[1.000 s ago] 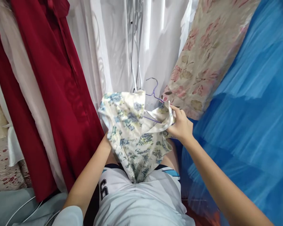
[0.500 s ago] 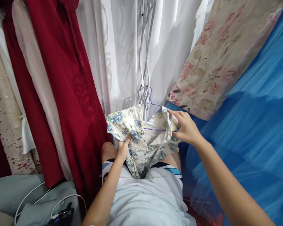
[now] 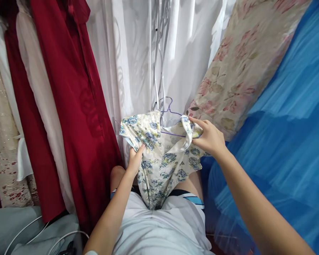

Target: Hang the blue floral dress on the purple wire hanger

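Observation:
A cream garment with blue flowers (image 3: 154, 166) hangs on a thin purple wire hanger (image 3: 172, 134) in front of my lap. My left hand (image 3: 135, 160) is closed on its left side, thumb on top of the cloth and the other fingers hidden beneath. At the right shoulder, my right hand (image 3: 208, 136) pinches the garment by the neck edge, near the hanger's right arm. The hanger's hook points up and away from me, next to a long white strip (image 3: 159, 63). The garment's lower part drapes down between my thighs.
Dark red dresses (image 3: 61, 106) hang on the left, beside a beige sequinned one (image 3: 5, 141). White curtain-like cloth (image 3: 135, 53) is behind. A pink-flowered dress (image 3: 244, 67) and a blue tulle skirt (image 3: 276, 152) hang at right. White cables (image 3: 69, 233) lie on grey cushions (image 3: 16, 226).
Both hands have moved slightly up in the view with the garment and hanger, and more of its front shows. Each hand keeps its hold.

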Tool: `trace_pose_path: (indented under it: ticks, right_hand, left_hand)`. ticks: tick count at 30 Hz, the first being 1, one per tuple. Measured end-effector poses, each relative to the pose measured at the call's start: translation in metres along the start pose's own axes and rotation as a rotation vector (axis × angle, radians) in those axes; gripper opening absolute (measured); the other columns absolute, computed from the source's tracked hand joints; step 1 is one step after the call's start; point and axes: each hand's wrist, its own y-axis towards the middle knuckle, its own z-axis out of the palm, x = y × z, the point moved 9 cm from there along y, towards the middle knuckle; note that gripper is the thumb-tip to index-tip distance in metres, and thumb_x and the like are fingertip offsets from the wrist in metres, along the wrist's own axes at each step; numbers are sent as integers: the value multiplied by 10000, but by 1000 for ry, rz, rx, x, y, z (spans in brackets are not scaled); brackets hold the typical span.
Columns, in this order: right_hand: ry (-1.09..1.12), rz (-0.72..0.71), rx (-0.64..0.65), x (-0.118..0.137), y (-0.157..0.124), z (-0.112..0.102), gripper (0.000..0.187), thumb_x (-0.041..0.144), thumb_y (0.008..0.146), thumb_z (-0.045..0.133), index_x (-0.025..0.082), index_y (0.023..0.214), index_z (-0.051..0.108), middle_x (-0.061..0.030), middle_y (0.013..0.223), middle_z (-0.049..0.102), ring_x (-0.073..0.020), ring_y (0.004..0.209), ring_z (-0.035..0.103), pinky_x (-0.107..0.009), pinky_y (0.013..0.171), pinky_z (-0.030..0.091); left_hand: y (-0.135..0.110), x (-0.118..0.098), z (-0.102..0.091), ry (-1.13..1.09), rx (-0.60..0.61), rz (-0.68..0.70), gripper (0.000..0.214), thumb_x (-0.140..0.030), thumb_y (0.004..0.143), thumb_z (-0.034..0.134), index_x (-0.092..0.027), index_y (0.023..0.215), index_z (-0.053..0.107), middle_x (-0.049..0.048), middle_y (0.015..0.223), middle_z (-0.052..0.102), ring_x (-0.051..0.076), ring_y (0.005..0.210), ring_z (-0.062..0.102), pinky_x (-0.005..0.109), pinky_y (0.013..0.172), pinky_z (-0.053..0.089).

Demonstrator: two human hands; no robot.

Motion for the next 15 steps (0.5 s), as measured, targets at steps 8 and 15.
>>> trace_pose_path:
  ticks: [8,15]
  right_hand:
    - [150,-273,63,19,-22,8,730,303,677,668,299,1394,531,-99,1274,603,-357,1140,577,-485,895,493]
    - [647,247,-112,18,-124,58,198,442,908,496,309,901,642,-82,889,693,-339,883,650,-519,790,501]
  left_hand:
    - [-33,38,-34,38,-136,-66,372,-440,828,675,-245,1141,629,75,1269,666,262,1210,607,390,1035,477]
    - [-72,51,-40,80,-126,-10,385,-439,858,640,-208,1166,659,92,1238,674,269,1209,603,381,1055,459]
